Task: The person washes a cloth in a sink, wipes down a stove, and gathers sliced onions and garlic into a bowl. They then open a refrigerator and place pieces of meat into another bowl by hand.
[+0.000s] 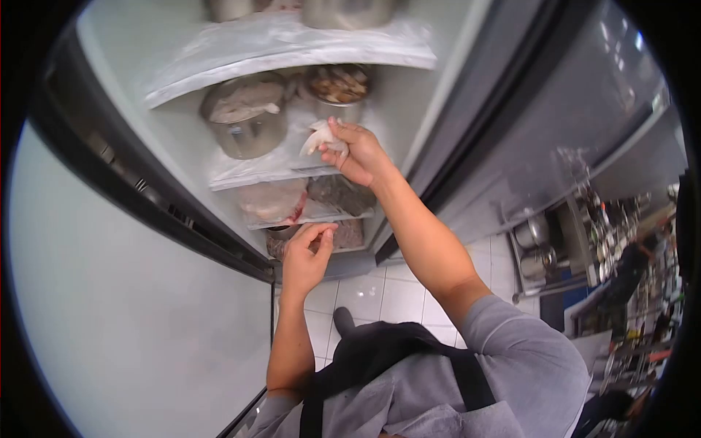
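My right hand (354,151) is closed on a pale, limp piece that looks like raw meat (319,139), pinched between thumb and fingers in front of the middle fridge shelf (281,166). Just behind it stands a metal pot of brown pieces (340,109). To its left on that shelf is a larger metal pot (252,137) heaped with pale raw pieces (247,101). Lower down, my left hand (307,252) hovers before the bottom shelves, its fingers loosely bent with the thumb apart from them. I see nothing held in it.
The open fridge door (131,292) fills the left side. Bagged meat (274,201) lies on a lower shelf, beside a dark bag (339,194). Another metal pot (347,11) stands on the top shelf. At right, a metal rack (558,255) holds cookware above the tiled floor (361,293).
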{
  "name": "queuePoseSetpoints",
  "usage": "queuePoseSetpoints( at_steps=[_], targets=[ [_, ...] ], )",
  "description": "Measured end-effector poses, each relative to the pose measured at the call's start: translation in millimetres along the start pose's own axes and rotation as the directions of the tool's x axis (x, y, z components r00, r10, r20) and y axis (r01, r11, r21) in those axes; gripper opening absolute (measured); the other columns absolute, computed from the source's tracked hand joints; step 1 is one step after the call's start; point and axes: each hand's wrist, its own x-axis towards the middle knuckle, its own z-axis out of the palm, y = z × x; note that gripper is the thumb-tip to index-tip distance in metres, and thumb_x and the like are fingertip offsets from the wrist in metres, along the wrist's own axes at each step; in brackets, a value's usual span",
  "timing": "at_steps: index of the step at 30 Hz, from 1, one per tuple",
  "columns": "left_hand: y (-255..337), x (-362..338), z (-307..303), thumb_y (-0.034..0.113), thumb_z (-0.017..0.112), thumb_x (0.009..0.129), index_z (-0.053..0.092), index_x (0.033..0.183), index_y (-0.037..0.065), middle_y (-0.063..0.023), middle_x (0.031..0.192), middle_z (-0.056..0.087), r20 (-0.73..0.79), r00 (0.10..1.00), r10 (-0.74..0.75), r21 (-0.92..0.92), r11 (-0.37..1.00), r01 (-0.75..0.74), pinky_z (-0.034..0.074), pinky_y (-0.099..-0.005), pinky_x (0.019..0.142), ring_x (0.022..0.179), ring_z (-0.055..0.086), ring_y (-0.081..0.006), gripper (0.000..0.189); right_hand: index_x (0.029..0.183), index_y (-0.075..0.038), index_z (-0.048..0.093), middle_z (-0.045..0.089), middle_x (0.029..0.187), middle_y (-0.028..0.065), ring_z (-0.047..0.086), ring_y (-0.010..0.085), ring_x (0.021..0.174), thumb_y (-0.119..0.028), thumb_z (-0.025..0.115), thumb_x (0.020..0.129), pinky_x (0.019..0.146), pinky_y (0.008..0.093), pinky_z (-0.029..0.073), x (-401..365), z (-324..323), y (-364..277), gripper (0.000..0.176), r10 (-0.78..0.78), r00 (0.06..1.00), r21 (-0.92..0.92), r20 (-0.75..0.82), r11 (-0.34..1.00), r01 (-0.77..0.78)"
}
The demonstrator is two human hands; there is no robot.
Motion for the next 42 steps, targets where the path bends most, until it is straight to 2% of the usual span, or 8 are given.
queuePoseSetpoints(
  at_steps=[8, 13, 16, 24, 29, 31, 36, 42],
  targets=[
    [-54, -14, 107, 0.034, 0.047, 0.1, 0.054, 0.128, 0.001, -0.0113, 0.111, 0.061, 0.385, 0.813, -0.437, -0.686, 0.453, 0.569, 0.05, -0.0359, 0.082, 0.093, 0.06, -0.018, 0.043, 0.097, 0.0, 0.057, 0.062, 0.112, 0.0243, 0.066, 0.0233, 0.083, -0.016, 0.05, 0.096, 0.065, 0.0337, 0.059, -188, -79, -25, 0.018, -0.065, 0.998, 0.194, 0.024, 0.979, 0.059],
    [-79, -69, 226, 0.034, 0.05, 0.098, 0.055, 0.129, 0.005, -0.0132, 0.117, 0.058, 0.565, 0.634, -0.528, -0.212, 0.65, 0.729, 0.047, -0.0379, 0.089, 0.1, 0.058, -0.0241, 0.043, 0.095, 0.002, 0.063, 0.067, 0.105, 0.019, 0.068, 0.022, 0.084, -0.015, 0.062, 0.09, 0.066, 0.0334, 0.058, -389, -169, -47, 0.018, -0.195, 0.892, 0.045, -0.408, 0.971, 0.233],
    [-117, -134, 275, 0.034, 0.052, 0.097, 0.058, 0.125, 0.006, -0.0094, 0.109, 0.061, 0.57, 0.56, -0.601, -0.001, 0.681, 0.732, 0.049, -0.0334, 0.083, 0.093, 0.058, -0.0202, 0.04, 0.096, 0.001, 0.064, 0.069, 0.097, 0.0143, 0.068, 0.0202, 0.08, -0.016, 0.065, 0.089, 0.069, 0.0344, 0.059, -544, -217, -60, 0.018, -0.373, 0.564, -0.2, -0.737, 0.917, 0.345],
    [-160, -262, 327, 0.028, 0.051, 0.098, 0.061, 0.116, 0.004, -0.0089, 0.091, 0.064, 0.542, 0.332, -0.772, 0.515, 0.617, 0.594, 0.051, -0.0288, 0.06, 0.072, 0.063, -0.0184, 0.032, 0.089, -0.003, 0.068, 0.069, 0.081, 0.0046, 0.061, 0.0105, 0.076, -0.023, 0.066, 0.084, 0.073, 0.0284, 0.049, -971, -209, -167, 0.021, -0.787, -0.455, -0.463, -0.416, 0.614, -0.639],
    [-150, -259, 349, 0.025, 0.051, 0.098, 0.063, 0.11, 0.003, -0.0069, 0.085, 0.064, 0.661, 0.252, -0.707, 0.659, 0.708, 0.255, 0.05, -0.0267, 0.058, 0.067, 0.062, -0.0142, 0.027, 0.09, 0.001, 0.067, 0.067, 0.091, 0.0261, 0.064, 0.0416, 0.092, -0.036, 0.063, 0.084, 0.083, 0.0436, 0.05, -1142, -277, -115, 0.037, -0.697, -0.648, -0.037, -0.307, 0.689, -0.724],
    [-143, -252, 356, 0.024, 0.051, 0.098, 0.063, 0.109, 0.003, -0.0064, 0.084, 0.064, 0.648, 0.257, -0.717, 0.685, 0.696, 0.215, 0.05, -0.0261, 0.057, 0.066, 0.062, -0.013, 0.027, 0.099, -0.002, 0.07, 0.067, 0.098, 0.0259, 0.063, 0.0411, 0.099, -0.04, 0.058, 0.088, 0.088, 0.0424, 0.049, -1170, -277, -87, 0.042, -0.476, -0.378, 0.199, -0.794, 0.384, -0.902],
    [-131, -235, 366, 0.025, 0.053, 0.097, 0.064, 0.107, 0.001, -0.005, 0.081, 0.063, 0.686, 0.306, -0.66, 0.663, 0.74, 0.109, 0.048, -0.0247, 0.056, 0.065, 0.061, -0.0117, 0.028, 0.104, -0.004, 0.071, 0.068, 0.099, 0.0228, 0.066, 0.0386, 0.097, -0.034, 0.062, 0.084, 0.087, 0.0419, 0.05, -1185, -233, -82, 0.037, -0.602, -0.782, 0.084, -0.16, 0.781, -0.619],
    [-107, -254, 380, 0.024, 0.055, 0.094, 0.066, 0.105, 0.0, -0.0081, 0.081, 0.067, 0.708, 0.356, -0.609, 0.654, 0.757, -0.006, 0.049, -0.0271, 0.058, 0.066, 0.063, -0.0134, 0.029, 0.101, 0.017, 0.055, 0.062, 0.075, 0.0189, 0.063, 0.0242, 0.053, -0.012, 0.058, 0.08, 0.045, 0.0323, 0.054, -1192, -285, -24, 0.036, -0.211, -0.835, -0.178, -0.508, 0.974, -0.137]
  ],
)
